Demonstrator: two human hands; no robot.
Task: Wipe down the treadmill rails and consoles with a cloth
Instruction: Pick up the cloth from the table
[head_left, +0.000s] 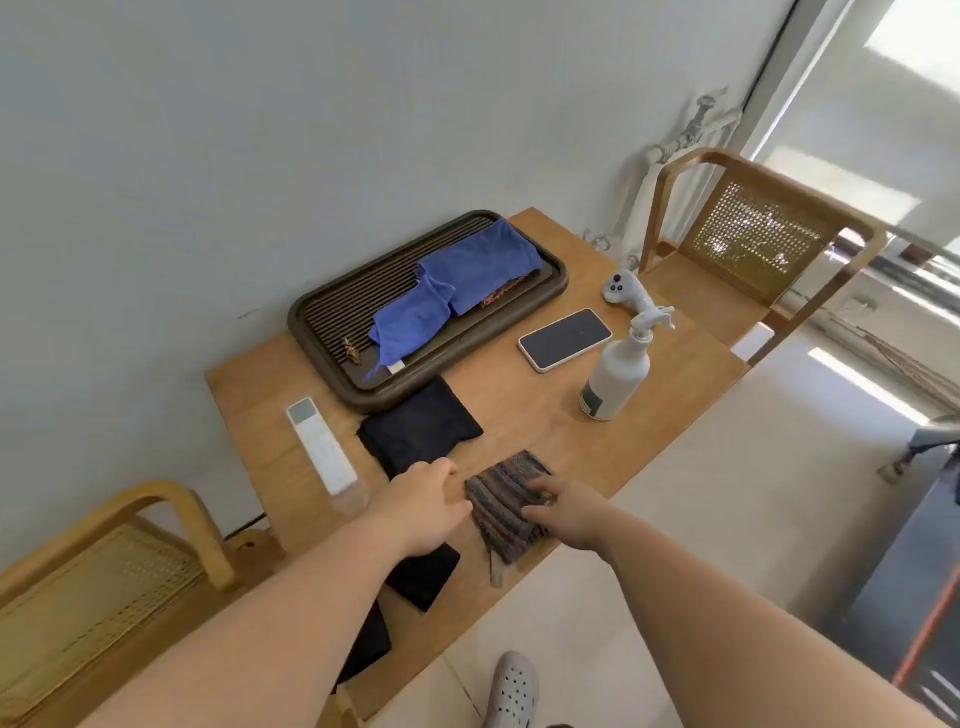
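One chair: a wicker seat is seen at the far left, beside the desk.
Remote control: laid flat on the left part of the desk, near the wall.
Tray: set at the back of the desk; a blue cloth is heaped across it.
Dark cloth: spread flat just in front of the tray, partly covered by the left hand.
Second dark cloth: laid at the near edge, under the left wrist.
Left hand: held with curled fingers at the left edge of the striped cloth; whether its grip is closed on the fabric cannot be told.
Striped cloth: found folded on the desk near its front edge, between the two hands.
Right hand: fingers are laid on top of the striped cloth and the thumb is set at its side, so the cloth is pinched in the grip.
Phone: laid screen up, to the right of the tray.
Spray bottle: stood upright just beside the phone.
Game controller: placed behind the bottle.
Second chair: seen at the right end of the desk.
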